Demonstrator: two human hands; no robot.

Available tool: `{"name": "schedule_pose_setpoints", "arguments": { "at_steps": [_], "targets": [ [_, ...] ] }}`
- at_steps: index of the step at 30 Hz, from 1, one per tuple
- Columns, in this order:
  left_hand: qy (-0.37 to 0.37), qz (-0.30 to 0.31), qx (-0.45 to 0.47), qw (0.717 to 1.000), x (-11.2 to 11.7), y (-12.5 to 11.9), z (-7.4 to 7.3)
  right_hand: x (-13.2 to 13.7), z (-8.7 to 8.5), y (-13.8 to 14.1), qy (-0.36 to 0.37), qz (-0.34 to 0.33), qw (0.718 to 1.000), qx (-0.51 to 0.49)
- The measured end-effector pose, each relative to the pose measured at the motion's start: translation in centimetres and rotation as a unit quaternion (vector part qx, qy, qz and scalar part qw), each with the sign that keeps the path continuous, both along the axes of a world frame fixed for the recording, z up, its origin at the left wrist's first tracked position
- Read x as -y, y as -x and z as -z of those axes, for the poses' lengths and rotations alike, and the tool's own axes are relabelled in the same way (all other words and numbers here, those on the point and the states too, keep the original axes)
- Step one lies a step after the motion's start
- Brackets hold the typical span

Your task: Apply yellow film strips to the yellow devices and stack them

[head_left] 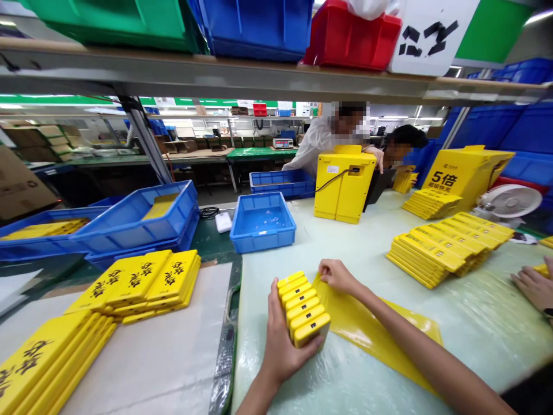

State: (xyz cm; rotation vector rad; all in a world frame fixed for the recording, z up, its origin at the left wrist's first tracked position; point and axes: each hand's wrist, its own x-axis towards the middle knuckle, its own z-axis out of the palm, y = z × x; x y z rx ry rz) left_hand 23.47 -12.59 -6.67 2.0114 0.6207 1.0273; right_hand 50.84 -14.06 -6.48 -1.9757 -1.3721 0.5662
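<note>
My left hand [280,349] is wrapped round a row of several yellow power banks [305,311], their ends with small dark ports facing up. They are tilted over the pale green table mat [263,288]. Just to the right, the closed fingers of my right hand [339,278] pinch the upper left edge of a yellow plastic film [375,328]. This film lies spread on the mat, partly hidden under my right forearm.
Printed yellow power banks [138,279] lie stacked on the left. A blue tray [262,225] stands ahead, near a tall yellow box [344,187] held by a co-worker. More yellow stacks [444,245] are at right, with another person's hand [536,288] at the edge. A shelf [259,80] crosses overhead.
</note>
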Motion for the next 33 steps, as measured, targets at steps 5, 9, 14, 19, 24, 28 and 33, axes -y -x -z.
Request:
{"name": "schedule_pose_setpoints", "arguments": {
  "at_steps": [5,9,14,19,24,28,33],
  "targets": [
    [0.001,0.001,0.014,1.000,0.1,-0.1,-0.1,0.1,-2.6,-1.2,0.043,-0.011,0.995,-0.090],
    [0.010,0.012,0.021,1.000,0.2,-0.1,-0.1,1.3,-6.8,-1.0,0.010,-0.025,0.989,-0.148],
    [0.013,0.011,0.019,1.000,0.4,-0.2,0.2,3.7,-12.4,3.7,-0.071,-0.077,0.970,-0.220],
    [0.036,0.023,0.007,0.999,0.5,-0.2,0.2,4.1,-14.3,8.0,-0.098,-0.164,0.954,-0.232],
    [0.056,0.037,-0.007,0.998,0.5,-0.1,0.3,2.9,-13.7,8.6,-0.077,-0.186,0.956,-0.212],
    [0.054,0.033,-0.026,0.998,0.5,-0.2,0.5,2.3,-13.5,8.9,-0.054,-0.195,0.955,-0.216],
    [0.051,0.034,-0.034,0.998,0.4,-0.2,0.5,1.8,-13.5,9.3,-0.038,-0.189,0.958,-0.210]
  ]
}}
